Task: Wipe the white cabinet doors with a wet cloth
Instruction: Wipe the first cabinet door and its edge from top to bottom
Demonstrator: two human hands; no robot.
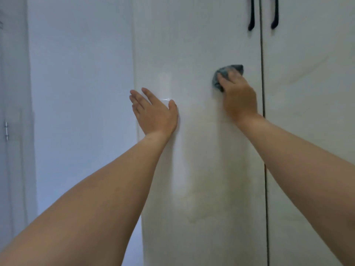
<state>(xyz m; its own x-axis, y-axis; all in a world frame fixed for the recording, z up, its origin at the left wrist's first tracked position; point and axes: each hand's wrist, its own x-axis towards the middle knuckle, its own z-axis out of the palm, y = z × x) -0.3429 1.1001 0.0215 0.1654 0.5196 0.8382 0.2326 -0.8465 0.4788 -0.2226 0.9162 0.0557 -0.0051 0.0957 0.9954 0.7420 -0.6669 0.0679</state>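
- Wall at 9 o'clock, pale blue-white; a door hinge shows at the far left edge.
- Left hand: released, fingers straight, palm flat against the left cabinet door near its left edge, apparently bracing.
- Right hand: at 1 o'clock from the left hand, fingers curled over a bunched dark blue-grey cloth, pressing it to the same door just left of the door seam.
- Handling judgement: cloth looks soft, light, limp; best taken bunched under the palm so it does not slip.
- Handles at 12 o'clock, black.
- Right cabinet door at 3 o'clock, no hand on it.
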